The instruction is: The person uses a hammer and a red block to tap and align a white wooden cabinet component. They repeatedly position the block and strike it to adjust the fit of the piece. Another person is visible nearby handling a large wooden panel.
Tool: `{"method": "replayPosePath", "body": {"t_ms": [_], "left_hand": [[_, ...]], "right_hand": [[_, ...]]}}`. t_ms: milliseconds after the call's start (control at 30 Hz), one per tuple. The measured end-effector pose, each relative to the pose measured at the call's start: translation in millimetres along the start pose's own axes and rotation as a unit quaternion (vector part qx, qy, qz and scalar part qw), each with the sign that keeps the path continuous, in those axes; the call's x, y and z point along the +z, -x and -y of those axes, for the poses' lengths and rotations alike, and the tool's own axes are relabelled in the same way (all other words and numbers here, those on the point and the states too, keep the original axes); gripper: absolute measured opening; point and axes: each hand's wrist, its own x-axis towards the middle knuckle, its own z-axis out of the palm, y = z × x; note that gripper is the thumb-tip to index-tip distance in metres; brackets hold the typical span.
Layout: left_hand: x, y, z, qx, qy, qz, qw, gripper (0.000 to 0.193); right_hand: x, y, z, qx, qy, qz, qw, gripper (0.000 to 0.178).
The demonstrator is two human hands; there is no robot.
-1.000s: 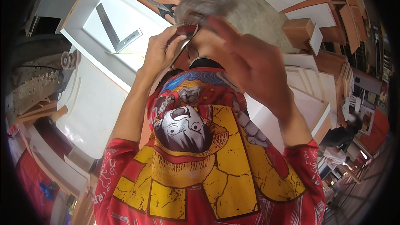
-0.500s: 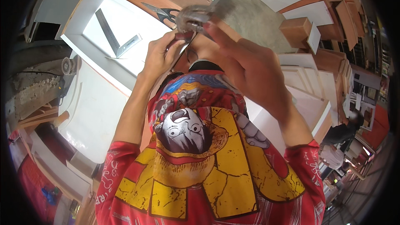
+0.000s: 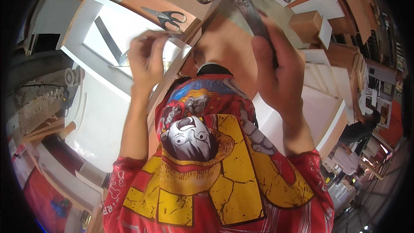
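My right hand [image 3: 280, 71] is closed around the dark handle of a claw hammer [image 3: 248, 6], which is raised with its metal head at the top of the view. Nearer the left, my left hand [image 3: 148, 58] is over the near edge of a white open box [image 3: 91, 70]. Its fingers are curled together and smeared by motion; whatever they pinch cannot be made out. Just beyond that hand lie black-handled scissors [image 3: 170, 18] on a brown board. A metal try square [image 3: 108, 39] rests inside the box, partly hidden behind my left hand.
White panels [image 3: 101, 125] lie to the left, near a grinder-like tool with a round disc [image 3: 70, 77]. Another white box [image 3: 319, 108] stands on the right. Brown and white boards [image 3: 304, 24] are stacked at the far right. A person in dark clothing [image 3: 364, 125] is further off.
The hammer, blurred low near my left hand before, is now lifted up and to the right. My left hand has shifted left, away from the board edge, and its fingers have curled in.
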Motion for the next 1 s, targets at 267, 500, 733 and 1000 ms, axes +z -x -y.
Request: {"method": "replayPosePath", "body": {"t_ms": [267, 500, 733, 1000], "left_hand": [[-65.0, -23.4, 1.0, -0.267, -0.092, 0.026, 0.959, 0.039], [30.9, 13.5, 2.1, -0.185, -0.238, 0.180, 0.936, 0.035], [20.7, 28.7, 23.9, -0.176, -0.184, 0.089, 0.963, 0.038], [9.1, -31.4, -11.1, -0.262, -0.232, -0.027, 0.936, 0.024]], "right_hand": [[3.0, 29.3, -46.4, 0.157, -0.058, 0.072, 0.983, 0.021], [6.4, 58.4, -83.6, 0.226, -0.040, 0.097, 0.968, 0.020], [4.2, 79.3, -94.0, 0.256, -0.030, 0.100, 0.961, 0.017], [0.2, 85.3, -108.9, 0.252, -0.012, 0.086, 0.964, 0.020]]}}
